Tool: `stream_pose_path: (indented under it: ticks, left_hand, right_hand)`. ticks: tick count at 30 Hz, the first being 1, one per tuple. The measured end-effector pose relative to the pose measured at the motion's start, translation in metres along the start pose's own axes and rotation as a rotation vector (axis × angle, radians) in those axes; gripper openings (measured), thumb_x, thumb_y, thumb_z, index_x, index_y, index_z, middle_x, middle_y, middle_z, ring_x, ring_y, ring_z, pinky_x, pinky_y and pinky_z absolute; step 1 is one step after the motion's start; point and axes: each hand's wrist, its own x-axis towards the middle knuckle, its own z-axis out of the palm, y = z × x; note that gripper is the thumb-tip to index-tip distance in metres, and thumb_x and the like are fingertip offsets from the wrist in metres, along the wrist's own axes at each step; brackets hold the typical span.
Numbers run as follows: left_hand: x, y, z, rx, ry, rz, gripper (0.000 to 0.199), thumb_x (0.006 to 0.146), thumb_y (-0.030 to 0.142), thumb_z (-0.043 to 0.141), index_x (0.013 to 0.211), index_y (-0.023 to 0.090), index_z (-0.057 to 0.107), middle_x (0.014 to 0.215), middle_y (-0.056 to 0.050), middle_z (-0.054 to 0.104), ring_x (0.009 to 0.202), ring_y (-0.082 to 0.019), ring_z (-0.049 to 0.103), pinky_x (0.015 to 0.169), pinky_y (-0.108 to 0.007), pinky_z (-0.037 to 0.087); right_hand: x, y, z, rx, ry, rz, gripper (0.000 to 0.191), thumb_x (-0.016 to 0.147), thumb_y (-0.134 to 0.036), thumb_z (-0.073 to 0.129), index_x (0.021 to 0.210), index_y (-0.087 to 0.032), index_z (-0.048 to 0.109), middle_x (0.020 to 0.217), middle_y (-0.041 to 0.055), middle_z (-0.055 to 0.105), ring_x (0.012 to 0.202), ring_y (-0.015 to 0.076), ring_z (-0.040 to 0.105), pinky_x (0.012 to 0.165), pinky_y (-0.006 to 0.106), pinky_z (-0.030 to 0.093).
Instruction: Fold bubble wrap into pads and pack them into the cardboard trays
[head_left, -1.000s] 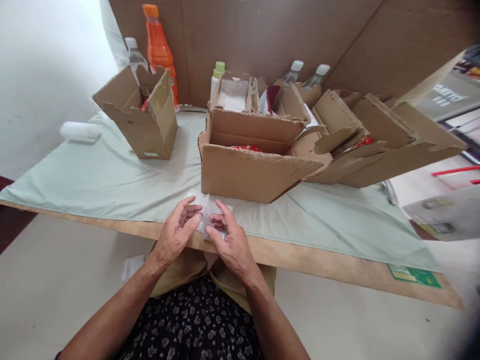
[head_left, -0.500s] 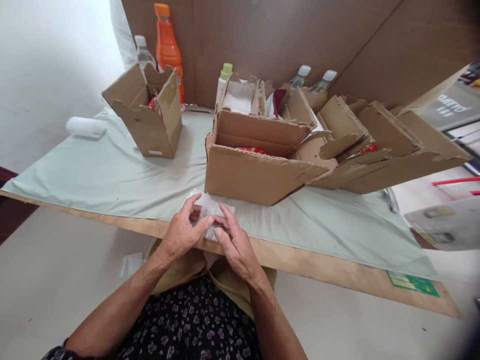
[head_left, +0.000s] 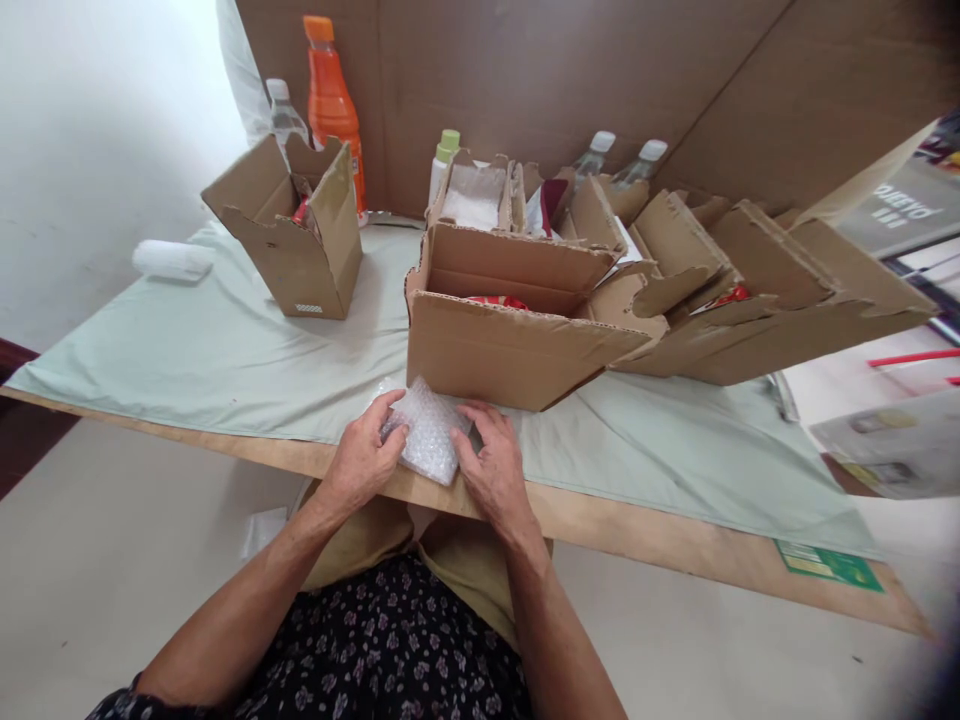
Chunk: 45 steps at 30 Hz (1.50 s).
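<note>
A clear piece of bubble wrap (head_left: 429, 435) lies at the table's front edge, between my two hands. My left hand (head_left: 365, 447) is at its left side, thumb and fingers curved around that edge and gripping it. On the other side my right hand (head_left: 489, 455) rests with fingers bent and thumb apart, touching or very near the wrap's right edge. Just behind the wrap stands an open cardboard box (head_left: 510, 350) with something red inside.
A taller cardboard box (head_left: 300, 262) stands at the left, near a white roll (head_left: 172, 260). More cardboard bins (head_left: 720, 330) stretch to the right. Behind are an orange bottle (head_left: 334, 100), clear bottles and a green-capped bottle (head_left: 444, 160). Green cloth (head_left: 247, 370) covers the table.
My right hand has moved right, away from my left hand. The bubble wrap between them now shows more fully and lies flatter.
</note>
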Motion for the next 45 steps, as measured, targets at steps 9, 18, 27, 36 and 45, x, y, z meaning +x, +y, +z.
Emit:
stream_pose_path:
  ticks: [9,18,27,36,45]
  left_hand:
    - [-0.004,-0.007,0.008,0.087,0.012,0.039,0.050,0.087,0.027,0.058,0.136,0.017,0.062,0.073,0.004,0.060,0.060,-0.014,0.051,0.067,-0.028,0.048]
    - [-0.005,-0.017,0.017,0.180,0.098,0.218,0.054,0.087,0.023,0.058,0.141,0.019,0.058,0.121,-0.011,0.070,0.109,-0.025,0.067,0.101,-0.042,0.056]
    - [-0.012,-0.019,0.017,0.139,0.224,0.283,0.038,0.093,0.019,0.058,0.131,0.018,0.065,0.140,-0.016,0.057,0.118,-0.026,0.065,0.095,-0.040,0.060]
    - [-0.022,-0.017,0.018,0.302,0.124,0.450,0.017,0.094,0.014,0.059,0.102,0.017,0.074,0.117,-0.013,0.069,0.112,-0.029,0.064,0.099,-0.046,0.056]
    - [-0.027,-0.015,0.012,0.317,0.107,0.468,0.016,0.095,0.012,0.058,0.100,0.016,0.073,0.110,-0.012,0.069,0.106,-0.027,0.064,0.095,-0.043,0.056]
  right_hand:
    - [-0.004,0.003,0.007,-0.248,-0.011,-0.042,0.030,0.098,-0.031,0.054,0.117,-0.020,0.075,0.132,0.0130,0.070,0.119,0.0341,0.060,0.101,0.050,0.045]
    - [-0.006,-0.001,0.005,-0.287,-0.006,-0.024,0.029,0.099,-0.031,0.055,0.119,-0.021,0.074,0.118,0.0100,0.076,0.105,0.0306,0.060,0.093,0.044,0.041]
    - [-0.012,0.004,0.000,-0.240,0.015,-0.023,0.025,0.099,-0.031,0.058,0.114,-0.021,0.075,0.110,0.0078,0.078,0.103,0.0294,0.061,0.092,0.042,0.040]
    - [-0.022,0.006,-0.002,-0.195,0.059,-0.073,0.021,0.099,-0.027,0.059,0.111,-0.020,0.075,0.104,0.0070,0.078,0.099,0.0269,0.064,0.091,0.040,0.042]
    - [-0.029,0.016,-0.018,-0.085,-0.022,-0.201,0.027,0.098,-0.025,0.058,0.122,-0.020,0.069,0.118,0.0093,0.076,0.111,0.0274,0.066,0.096,0.043,0.047]
